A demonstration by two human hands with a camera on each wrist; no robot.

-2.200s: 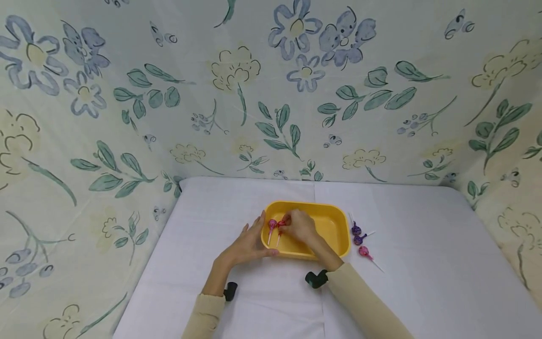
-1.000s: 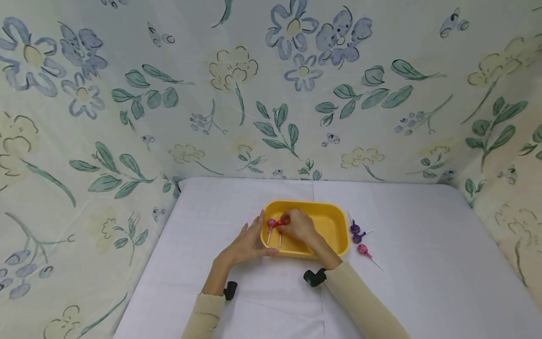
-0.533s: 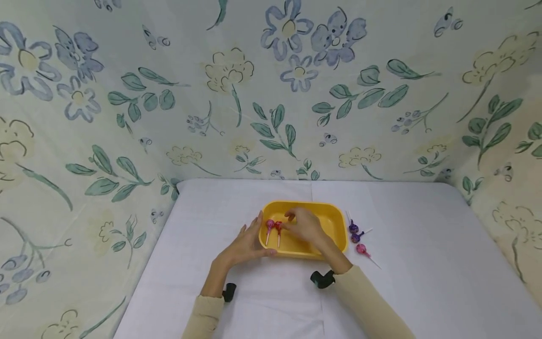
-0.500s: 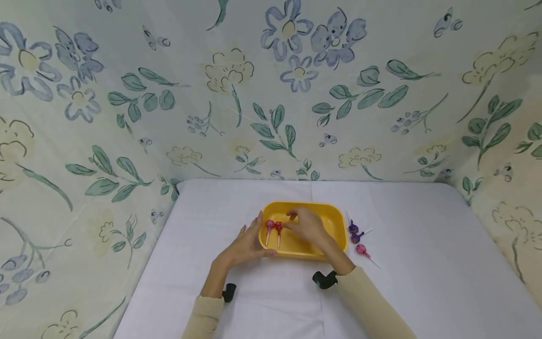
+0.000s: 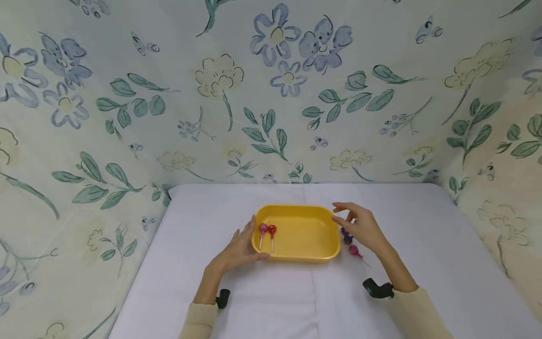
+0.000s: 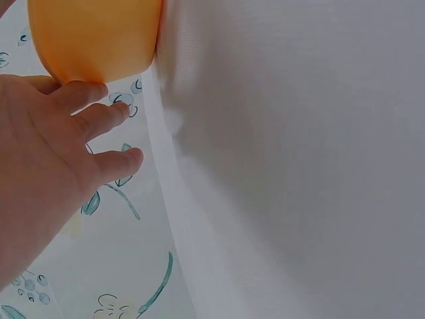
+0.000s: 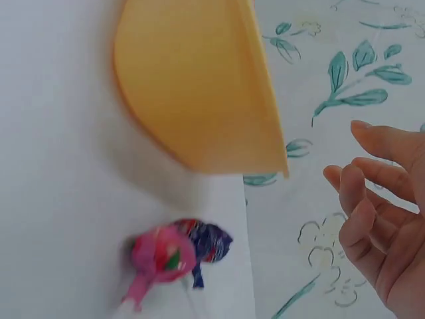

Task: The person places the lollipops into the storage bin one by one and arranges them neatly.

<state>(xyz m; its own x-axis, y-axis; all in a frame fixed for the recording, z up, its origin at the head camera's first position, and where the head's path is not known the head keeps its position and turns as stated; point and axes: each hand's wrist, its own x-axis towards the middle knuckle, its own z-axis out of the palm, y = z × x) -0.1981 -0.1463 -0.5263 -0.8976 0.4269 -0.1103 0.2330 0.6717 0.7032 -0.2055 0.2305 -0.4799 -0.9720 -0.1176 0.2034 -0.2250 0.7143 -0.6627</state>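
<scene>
A yellow tray [image 5: 302, 233] lies on the white-covered table. At its left end are a pink lollipop [image 5: 263, 228] and a red lollipop [image 5: 272, 229], side by side with sticks toward me. My left hand [image 5: 238, 249] rests against that end, thumb at the front rim; in the left wrist view its fingers [image 6: 99, 121] are spread and fairly straight. Beyond the tray's right end hovers my right hand [image 5: 362, 229], holding nothing, thumb and index finger apart. Beneath it lie another pink lollipop [image 5: 354, 250] and purple lollipops [image 5: 347, 239], partly hidden by the hand.
White cloth [image 5: 271, 296] covers the table around the tray. A flower-patterned cloth [image 5: 203, 127] hangs behind the table and at both sides. Black wrist-worn devices [image 5: 378, 288] sit at both wrists.
My right hand has let go of the red lollipop in the tray and moved right, out over the lollipops on the table. The left hand stays at the tray; the head view has shifted slightly.
</scene>
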